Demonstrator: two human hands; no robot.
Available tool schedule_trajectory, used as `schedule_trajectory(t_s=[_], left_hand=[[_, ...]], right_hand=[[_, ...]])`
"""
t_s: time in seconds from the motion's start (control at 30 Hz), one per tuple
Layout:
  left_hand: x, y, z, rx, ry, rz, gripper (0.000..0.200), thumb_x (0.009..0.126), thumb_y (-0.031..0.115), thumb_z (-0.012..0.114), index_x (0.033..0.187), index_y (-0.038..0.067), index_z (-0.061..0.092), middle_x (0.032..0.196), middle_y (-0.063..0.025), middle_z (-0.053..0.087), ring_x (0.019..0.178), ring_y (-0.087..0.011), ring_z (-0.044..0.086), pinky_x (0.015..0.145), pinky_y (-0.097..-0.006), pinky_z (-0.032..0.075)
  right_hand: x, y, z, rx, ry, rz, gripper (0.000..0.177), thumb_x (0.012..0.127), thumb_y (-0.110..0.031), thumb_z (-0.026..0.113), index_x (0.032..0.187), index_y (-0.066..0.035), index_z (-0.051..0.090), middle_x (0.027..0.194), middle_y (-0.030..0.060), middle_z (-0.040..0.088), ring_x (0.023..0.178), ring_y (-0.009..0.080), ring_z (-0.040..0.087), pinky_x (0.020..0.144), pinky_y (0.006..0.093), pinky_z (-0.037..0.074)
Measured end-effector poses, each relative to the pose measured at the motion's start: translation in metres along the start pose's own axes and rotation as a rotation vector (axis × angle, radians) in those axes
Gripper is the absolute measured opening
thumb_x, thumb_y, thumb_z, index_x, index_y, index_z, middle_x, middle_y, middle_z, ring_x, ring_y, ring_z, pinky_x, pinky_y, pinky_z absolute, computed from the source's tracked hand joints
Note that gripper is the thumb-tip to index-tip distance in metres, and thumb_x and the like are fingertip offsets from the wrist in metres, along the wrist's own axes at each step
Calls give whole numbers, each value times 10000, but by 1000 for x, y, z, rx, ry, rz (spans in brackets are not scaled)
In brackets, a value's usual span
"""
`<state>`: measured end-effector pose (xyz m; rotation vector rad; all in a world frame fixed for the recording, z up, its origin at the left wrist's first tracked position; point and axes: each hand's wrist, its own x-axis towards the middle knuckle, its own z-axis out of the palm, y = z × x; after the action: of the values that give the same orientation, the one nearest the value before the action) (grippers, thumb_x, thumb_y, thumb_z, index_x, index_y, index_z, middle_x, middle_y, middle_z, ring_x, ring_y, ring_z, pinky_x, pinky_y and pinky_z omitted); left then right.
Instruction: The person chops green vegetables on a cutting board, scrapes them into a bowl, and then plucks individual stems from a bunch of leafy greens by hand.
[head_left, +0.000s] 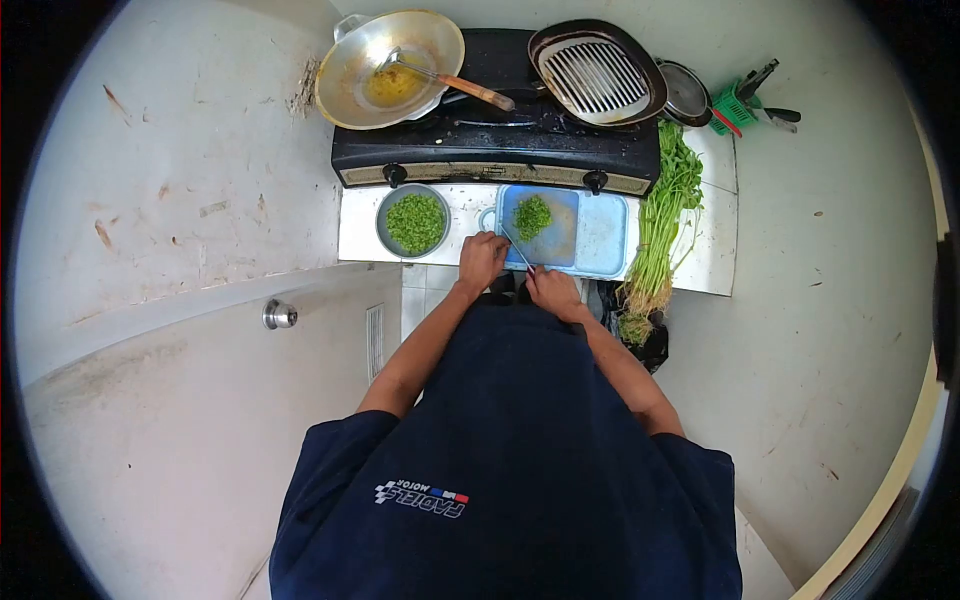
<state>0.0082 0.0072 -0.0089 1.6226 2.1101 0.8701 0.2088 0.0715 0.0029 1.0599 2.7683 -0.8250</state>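
Right hand (553,292) holds knife (518,250); shirt (520,440) reads "FADIELS MOTOR".

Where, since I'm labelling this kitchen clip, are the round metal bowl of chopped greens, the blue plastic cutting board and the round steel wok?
Round metal bowl of chopped greens (381,223): head view, left rim.
Blue plastic cutting board (603,236): head view, bare right half.
Round steel wok (346,76): head view, bare inner wall.

1. The right half of the blue cutting board (603,235) was bare.
2. Its left half held chopped greens (532,215) and a knife (517,248).
3. Just left of the board stood a metal bowl (414,222).
4. Behind the board the stove (495,150) blocked the way; a bundle of greens (665,215) lay along the board's right side.
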Motion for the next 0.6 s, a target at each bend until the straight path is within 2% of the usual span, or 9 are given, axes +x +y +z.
schedule_trajectory(t_s=[0.17, 0.27, 0.4, 0.6], left_hand=[[0, 2, 1, 9, -10, -35, 94, 831, 123, 696, 905, 92, 745, 852, -76, 702, 868, -281, 659, 806, -426, 480], [2, 6, -2, -88, 43, -42, 97, 823, 112, 714, 899, 61, 745, 818, -91, 710, 805, -294, 663, 739, -430, 502], [2, 3, -3, -10, 18, -2, 95, 823, 119, 716, 899, 74, 750, 824, -90, 711, 818, -294, 665, 754, -436, 503], [-1, 0, -3, 67, -26, 4, 95, 844, 156, 689, 912, 123, 748, 875, -60, 683, 894, -279, 649, 825, -433, 475]], right_hand=[[8, -2, 2, 11, 24, 8, 420, 1006, -354, 517, 884, 32, 629, 665, 259, 663, 639, 450, 683, 610, 541, 557], [6, -1, 1, 0, 22, 16, 419, 1004, -359, 520, 894, 30, 631, 679, 264, 668, 654, 454, 685, 619, 543, 559], [0, -2, -6, -17, -48, 71, 412, 1012, -353, 505, 972, 29, 656, 741, 261, 694, 713, 431, 710, 676, 534, 575], [4, -10, -12, -18, -64, 118, 417, 1012, -360, 502, 986, 29, 651, 734, 257, 692, 696, 435, 705, 668, 543, 571]])
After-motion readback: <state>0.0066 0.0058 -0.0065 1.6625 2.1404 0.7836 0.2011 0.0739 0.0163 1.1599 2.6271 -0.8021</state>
